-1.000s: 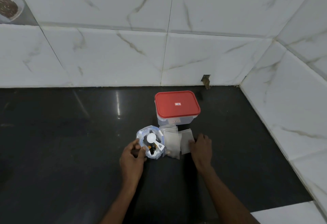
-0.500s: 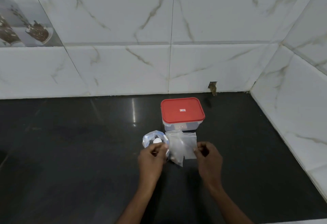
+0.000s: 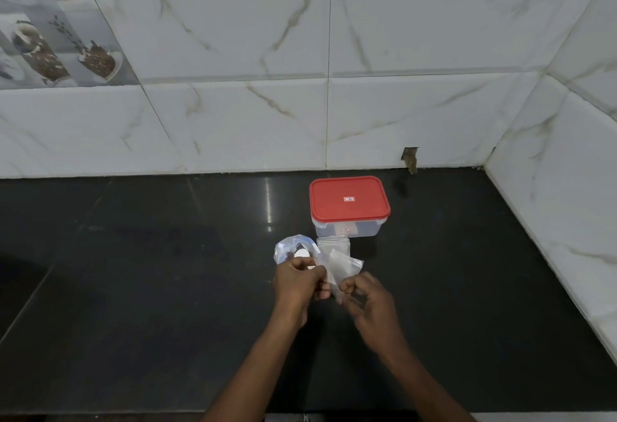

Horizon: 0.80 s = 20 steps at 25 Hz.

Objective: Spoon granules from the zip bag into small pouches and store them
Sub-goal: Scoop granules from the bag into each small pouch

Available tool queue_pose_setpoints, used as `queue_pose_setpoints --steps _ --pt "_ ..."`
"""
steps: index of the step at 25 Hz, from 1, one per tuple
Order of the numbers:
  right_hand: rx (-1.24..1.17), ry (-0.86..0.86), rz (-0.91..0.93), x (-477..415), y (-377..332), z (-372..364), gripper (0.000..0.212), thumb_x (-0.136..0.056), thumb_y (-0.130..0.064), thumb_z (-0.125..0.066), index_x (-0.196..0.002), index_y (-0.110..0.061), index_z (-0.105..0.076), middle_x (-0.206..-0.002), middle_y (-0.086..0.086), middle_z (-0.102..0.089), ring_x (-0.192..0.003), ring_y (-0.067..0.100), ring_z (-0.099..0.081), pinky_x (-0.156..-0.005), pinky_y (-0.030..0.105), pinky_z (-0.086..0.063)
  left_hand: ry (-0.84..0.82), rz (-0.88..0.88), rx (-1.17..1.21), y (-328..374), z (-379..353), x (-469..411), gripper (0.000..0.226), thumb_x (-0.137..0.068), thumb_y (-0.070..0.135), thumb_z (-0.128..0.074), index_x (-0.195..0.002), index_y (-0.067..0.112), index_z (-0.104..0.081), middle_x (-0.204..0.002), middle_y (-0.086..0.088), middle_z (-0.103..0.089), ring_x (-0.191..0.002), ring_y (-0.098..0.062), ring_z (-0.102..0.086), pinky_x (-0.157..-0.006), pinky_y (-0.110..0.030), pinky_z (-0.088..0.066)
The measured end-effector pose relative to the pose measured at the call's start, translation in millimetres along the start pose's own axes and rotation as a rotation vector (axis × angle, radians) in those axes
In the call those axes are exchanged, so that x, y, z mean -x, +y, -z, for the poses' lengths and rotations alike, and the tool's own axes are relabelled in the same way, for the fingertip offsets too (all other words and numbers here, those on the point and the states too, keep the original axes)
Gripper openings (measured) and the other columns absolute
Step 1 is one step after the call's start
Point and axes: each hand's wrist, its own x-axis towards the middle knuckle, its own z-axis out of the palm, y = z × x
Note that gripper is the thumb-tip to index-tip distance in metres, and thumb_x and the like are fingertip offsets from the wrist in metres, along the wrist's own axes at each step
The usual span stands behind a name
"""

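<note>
Lifting one small pouch (image 3: pixel 340 266) off the stack (image 3: pixel 334 243): a second ago both hands lay flat beside it. Left hand (image 3: pixel 297 283) and right hand (image 3: pixel 365 298) now pinch its edges, likely opening it. Zip bag (image 3: pixel 293 249) sits just left, spoon (image 3: pixel 301 252) inside.

Single head view, looking forward-down at black counter (image 3: pixel 133 288) and tiled wall corner (image 3: pixel 521 114); hands near.

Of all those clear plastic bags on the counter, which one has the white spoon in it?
The rounded zip bag with the blue-edged opening, furthest left, beside the left hand. The white spoon sits in its mouth. The flat little pouches to its right show none.
</note>
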Motion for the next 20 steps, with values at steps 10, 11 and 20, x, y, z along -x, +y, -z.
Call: queue_pose_setpoints --steps 10,11,20 --pt "0.221 -0.169 -0.088 -61 -37 10 0.018 -0.088 -0.008 -0.064 -0.104 -0.01 -0.074 -0.091 0.006 -0.075 -0.071 0.008 -0.066 -0.075 0.032 -0.058 0.018 -0.149 -0.101 10 -8 6 0.042 -0.086 -0.012 -0.06 -0.123 0.007 -0.066 -0.072 -0.02 -0.072 -0.057 -0.025 -0.07 -0.061 -0.035 -0.063" --pt "0.363 -0.169 -0.033 -64 -38 10 0.018 -0.088 -0.007 -0.059 -0.099 -0.009 -0.073 -0.09 0.007 -0.073 -0.074 0.014 -0.068 -0.074 0.034 -0.057 0.031 -0.158 -0.141 12 -7 7 0.042 -0.086 -0.011 -0.058 -0.122 0.008 -0.068 -0.07 -0.018 -0.072 -0.056 -0.024 -0.069 -0.06 -0.034 -0.063" --pt "0.497 -0.224 0.094 -83 -51 0 0.017 -0.078 -0.003 -0.057 -0.072 -0.006 -0.072 -0.07 0.006 -0.07 -0.066 0.019 -0.061 -0.061 0.028 -0.045 -0.068 -0.507 -0.552 -3 26 -1 0.07 -0.065 0.037 -0.089 -0.128 0.03 -0.061 -0.125 0.014 -0.058 -0.115 -0.003 -0.057 -0.093 -0.011 -0.045"
